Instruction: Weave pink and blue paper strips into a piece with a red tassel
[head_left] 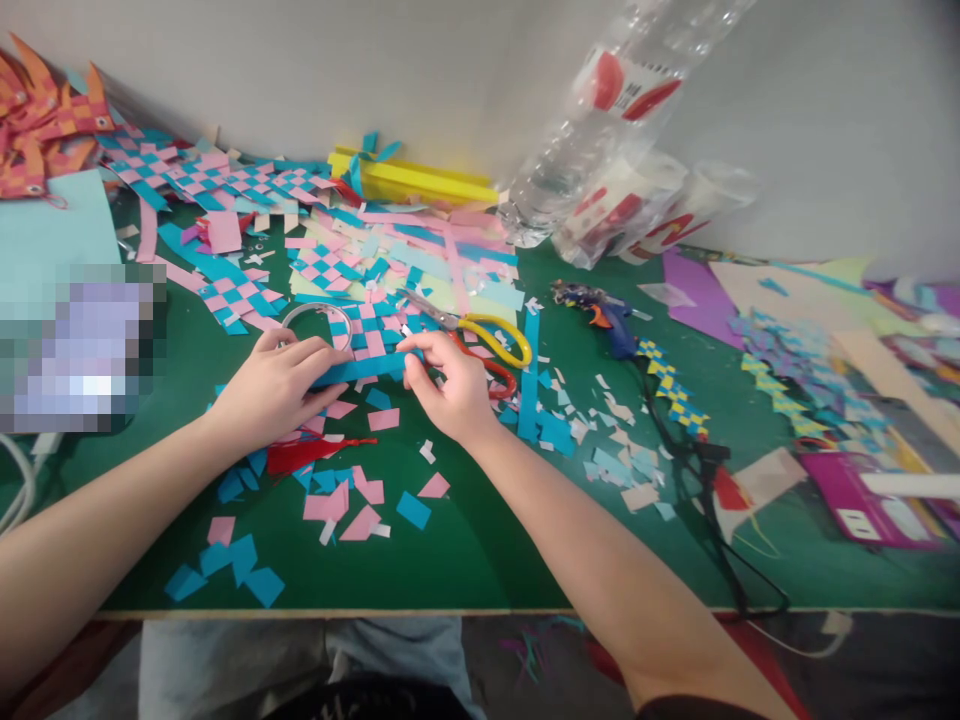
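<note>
While my forearms reach in over the green desk (495, 560), a blue paper strip (367, 369) runs between my two hands, in among the scattered scraps. My left hand (274, 388) has its left end, fingers laid over the strip and thumb on the near side. My right hand (456, 388) pinches the other end between thumb and fingers.

Just beyond my right hand lie scissors (448, 320) with one yellow loop and one red; a thin pale ring (309, 306) sits just past my left. A red tassel (307, 456) is on my side of the strip, near pink and blue paper scraps (415, 510).

As for writing, the clear bottle (540, 170) against the wall wears a red and white label (626, 85) with dark characters too blurred for me to read. The wrapped cups (626, 205) beside it carry red patterns. To the right, a magenta packet (832, 490) shows white patches whose print I can't make out. The phone (82, 350) on my left is masked into blocks, and pale lettering on my dark shirt (435, 702) is cut off by the bottom edge.
</note>
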